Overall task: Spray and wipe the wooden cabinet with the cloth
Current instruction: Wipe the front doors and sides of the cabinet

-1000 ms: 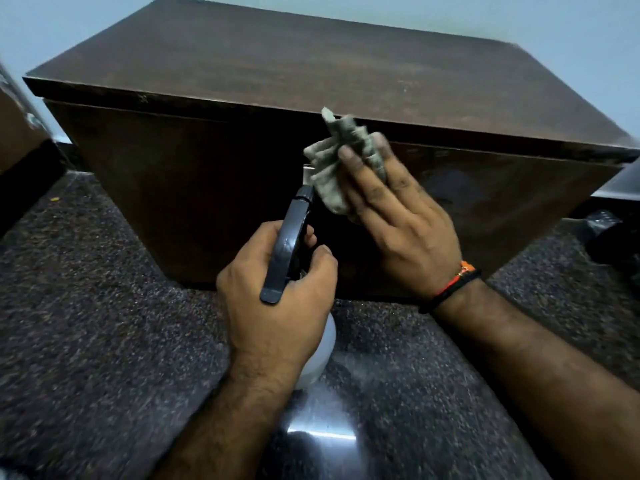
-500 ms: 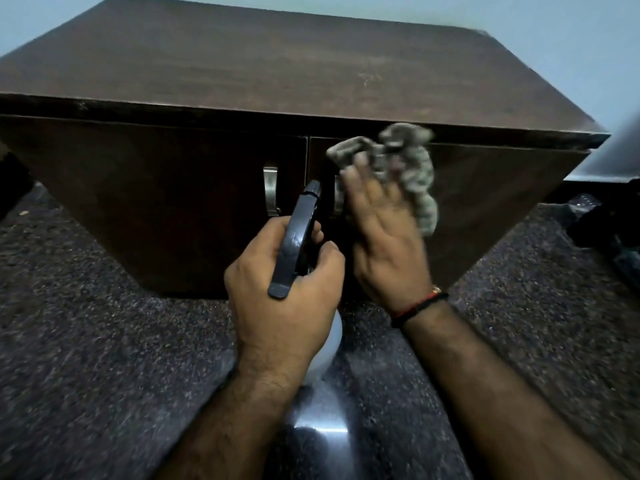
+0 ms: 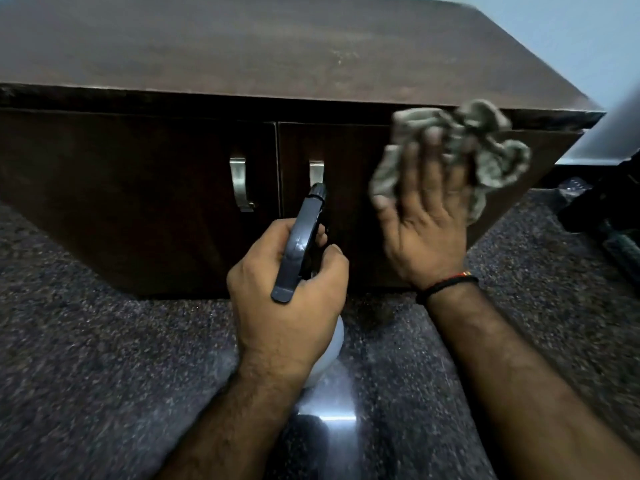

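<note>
Right hand [image 3: 424, 223] is pressing a crumpled grey cloth [image 3: 485, 150] flat against the right door [image 3: 363, 188] of the cabinet [image 3: 138, 168], high up near the top edge and toward the right corner. Fingers are lying spread and nearly straight over the cloth, palm facing the door; cloth is bunching out past the fingertips above and to the right. Hand and cloth are looking motion-blurred. A dark band with an orange bead [image 3: 446, 285] is sitting on that wrist.

Left hand [image 3: 287, 292] is wrapping tight around the neck of a spray bottle [image 3: 304, 237], fingers curling round the front near the trigger. The dark spray head is pointing at the cabinet front, its nozzle sitting just below the right door handle [image 3: 316, 171]. White bottle body [image 3: 329, 348] is showing under the hand. Cannot tell if the bottle is resting on the floor or hanging above it.

Cabinet is standing on a dark speckled floor [image 3: 104, 358], both doors closed, left handle [image 3: 238, 181] beside the centre seam. Brown top [image 3: 277, 46] is showing faint pale marks. Dark blurred objects [image 3: 609, 216] are lying on the floor at far right, too unclear to name.
</note>
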The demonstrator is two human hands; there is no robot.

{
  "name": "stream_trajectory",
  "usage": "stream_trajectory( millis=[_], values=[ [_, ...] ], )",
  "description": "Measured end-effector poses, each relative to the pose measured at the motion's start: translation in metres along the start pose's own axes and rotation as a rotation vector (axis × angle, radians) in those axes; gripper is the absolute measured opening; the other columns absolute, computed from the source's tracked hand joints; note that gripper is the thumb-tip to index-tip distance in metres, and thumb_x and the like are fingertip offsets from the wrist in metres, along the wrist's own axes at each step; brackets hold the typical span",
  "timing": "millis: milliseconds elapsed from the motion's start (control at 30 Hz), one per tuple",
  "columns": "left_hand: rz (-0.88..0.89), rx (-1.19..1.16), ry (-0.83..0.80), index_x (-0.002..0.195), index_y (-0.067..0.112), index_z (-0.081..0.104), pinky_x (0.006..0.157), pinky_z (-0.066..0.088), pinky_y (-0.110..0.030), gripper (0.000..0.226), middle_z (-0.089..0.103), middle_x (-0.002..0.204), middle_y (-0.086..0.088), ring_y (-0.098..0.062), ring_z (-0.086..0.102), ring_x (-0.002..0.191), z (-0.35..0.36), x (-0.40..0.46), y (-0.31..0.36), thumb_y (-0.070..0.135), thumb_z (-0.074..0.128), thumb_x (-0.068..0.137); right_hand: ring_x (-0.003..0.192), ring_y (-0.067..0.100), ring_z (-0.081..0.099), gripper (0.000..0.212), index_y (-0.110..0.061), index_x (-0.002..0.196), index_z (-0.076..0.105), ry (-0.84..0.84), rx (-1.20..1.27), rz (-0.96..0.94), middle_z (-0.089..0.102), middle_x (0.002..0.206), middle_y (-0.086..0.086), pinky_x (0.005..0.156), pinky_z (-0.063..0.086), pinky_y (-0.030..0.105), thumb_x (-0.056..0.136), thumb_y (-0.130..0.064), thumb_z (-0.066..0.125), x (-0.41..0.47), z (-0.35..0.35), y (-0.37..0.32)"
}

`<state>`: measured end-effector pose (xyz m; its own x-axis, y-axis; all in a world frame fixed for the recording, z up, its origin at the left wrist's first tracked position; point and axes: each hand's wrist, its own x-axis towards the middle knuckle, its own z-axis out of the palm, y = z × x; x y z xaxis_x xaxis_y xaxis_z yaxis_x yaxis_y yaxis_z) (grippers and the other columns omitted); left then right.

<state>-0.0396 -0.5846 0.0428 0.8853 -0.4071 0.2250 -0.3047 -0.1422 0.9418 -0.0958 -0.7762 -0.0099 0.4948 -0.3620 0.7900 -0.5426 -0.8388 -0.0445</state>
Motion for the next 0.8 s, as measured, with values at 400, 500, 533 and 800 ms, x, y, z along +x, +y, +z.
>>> stream_trajectory(
  millis=[400,500,533,800],
  values=[
    [0.062,0.004,-0.093,0.072,0.017,0.064,0.053,0.054,-0.044,0.012,0.063,0.058,-0.005,-0.027,0.065,0.054,0.031,0.003,0.001,0.026,0.067,0.078,0.155,0.025,-0.010,0.055,-0.015,0.150,0.038,-0.169,0.072,-0.272,0.034,0.160,0.008,0.124,-0.003,0.039,0.103,-0.043,0.045,-0.011,0.023,-0.019],
    [0.046,0.015,-0.114,0.070,0.016,0.062,0.053,0.052,-0.043,0.014,0.061,0.056,-0.005,-0.025,0.064,0.054,0.032,0.003,-0.003,0.026,0.067,0.078,0.148,0.026,0.033,0.044,-0.016,0.138,0.060,-0.266,0.046,-0.366,0.052,0.151,0.004,0.119,0.029,0.041,0.099,-0.033,0.055,-0.017,0.032,-0.015],
    [0.043,0.009,-0.124,0.072,0.017,0.063,0.053,0.052,-0.043,0.013,0.061,0.058,-0.005,-0.025,0.064,0.055,0.032,0.003,-0.004,0.027,0.067,0.079,0.144,0.026,0.040,0.042,-0.019,0.137,0.062,-0.239,0.032,-0.337,0.053,0.150,0.001,0.118,0.029,0.039,0.101,-0.036,0.052,-0.017,0.029,-0.013],
    [0.059,-0.056,-0.201,0.081,0.016,0.068,0.053,0.049,-0.038,0.009,0.061,0.064,-0.002,-0.022,0.059,0.058,0.027,0.013,-0.002,0.025,0.068,0.082,0.155,0.018,-0.008,0.054,-0.037,0.153,0.035,-0.002,-0.090,-0.125,0.007,0.163,-0.015,0.116,0.020,0.043,0.102,-0.038,0.050,-0.008,0.003,-0.014]
  ],
)
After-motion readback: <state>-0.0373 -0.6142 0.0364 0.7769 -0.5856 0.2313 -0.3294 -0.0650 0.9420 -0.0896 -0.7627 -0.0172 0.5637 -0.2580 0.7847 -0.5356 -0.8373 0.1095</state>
